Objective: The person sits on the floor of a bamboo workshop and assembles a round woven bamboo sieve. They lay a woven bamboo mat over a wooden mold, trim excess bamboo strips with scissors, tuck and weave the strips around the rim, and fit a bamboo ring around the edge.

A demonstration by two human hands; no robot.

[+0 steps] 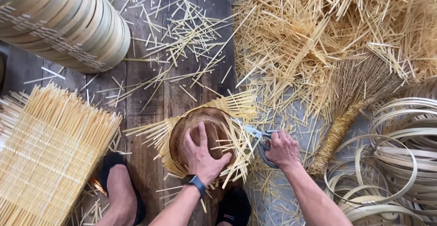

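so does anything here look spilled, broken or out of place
Only the litter stands out: cut bamboo slivers lie scattered across the floorboards, thickening into a heap at upper right. The left hand presses a round wooden form onto a woven mat; the right hand holds scissors. Nothing looks broken.

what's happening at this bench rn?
A person's left hand presses a round wooden disc down on a woven bamboo mat. The right hand works grey-handled scissors at the mat's right edge, blades at the strip ends sticking out past the disc. Cut slivers litter the boards. A hand broom, coiled bamboo hoops and stacked steamer rings lie around.
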